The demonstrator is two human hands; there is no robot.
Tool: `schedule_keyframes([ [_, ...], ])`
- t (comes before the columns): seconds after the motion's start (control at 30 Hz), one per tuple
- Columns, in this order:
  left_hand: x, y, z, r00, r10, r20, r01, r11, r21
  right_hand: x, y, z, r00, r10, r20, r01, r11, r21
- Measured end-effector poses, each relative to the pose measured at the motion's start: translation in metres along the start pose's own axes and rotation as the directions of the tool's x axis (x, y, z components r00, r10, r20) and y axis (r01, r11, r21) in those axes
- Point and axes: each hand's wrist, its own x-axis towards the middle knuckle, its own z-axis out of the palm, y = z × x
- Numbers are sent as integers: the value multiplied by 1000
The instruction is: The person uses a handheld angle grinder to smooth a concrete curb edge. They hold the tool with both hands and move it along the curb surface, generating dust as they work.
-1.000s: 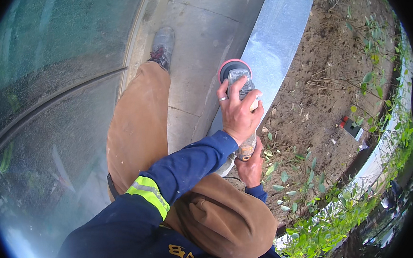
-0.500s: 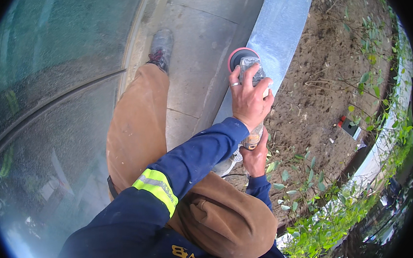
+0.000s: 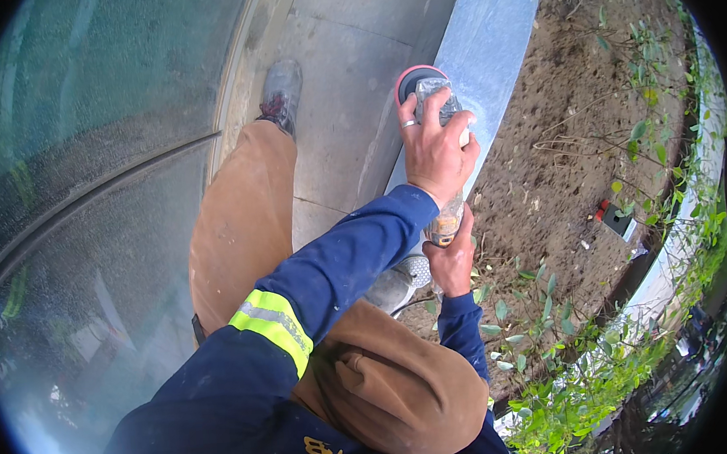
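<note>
A hand-held angle grinder or polisher (image 3: 445,226), dusty and wrapped in clear plastic at its head, is in both my hands. Its round dark pad (image 3: 411,80) with a red-pink rim lies at the left edge of a pale grey, smooth coping slab (image 3: 497,28). My left hand (image 3: 440,156), with a ring on one finger, is closed over the tool's head from above. Farther back, my right hand (image 3: 452,259) wraps round the rear of its body. My left fingers partly hide the tool's head.
Left of the slab runs a paved strip (image 3: 343,60), where my boot (image 3: 282,93) stands beside a dusty glass wall (image 3: 101,93). On the right is a bed of brown soil (image 3: 553,171) with leafy plants (image 3: 561,399) and a small dark box (image 3: 616,219). A cord lies near my other shoe (image 3: 401,283).
The tool has moved slightly away from me along the slab, with both hands still on it. My right forearm shows a little more, and the view has shifted slightly.
</note>
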Motion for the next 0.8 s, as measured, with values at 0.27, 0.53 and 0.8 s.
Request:
schedule_keyframes([
  [0.27,15,6,12,1000,23,4,-23,1000,5,12,-2,-3,997,-19,-73,19,1000,6],
  [0.53,-5,1,1,1000,4,11,-5,1000,18,-10,-2,4,999,18,-35,-18,1000,3],
  [0.8,16,-3,6,1000,-2,27,2,1000,-20,5,-14,4,999,1,-52,-2,1000,-2],
])
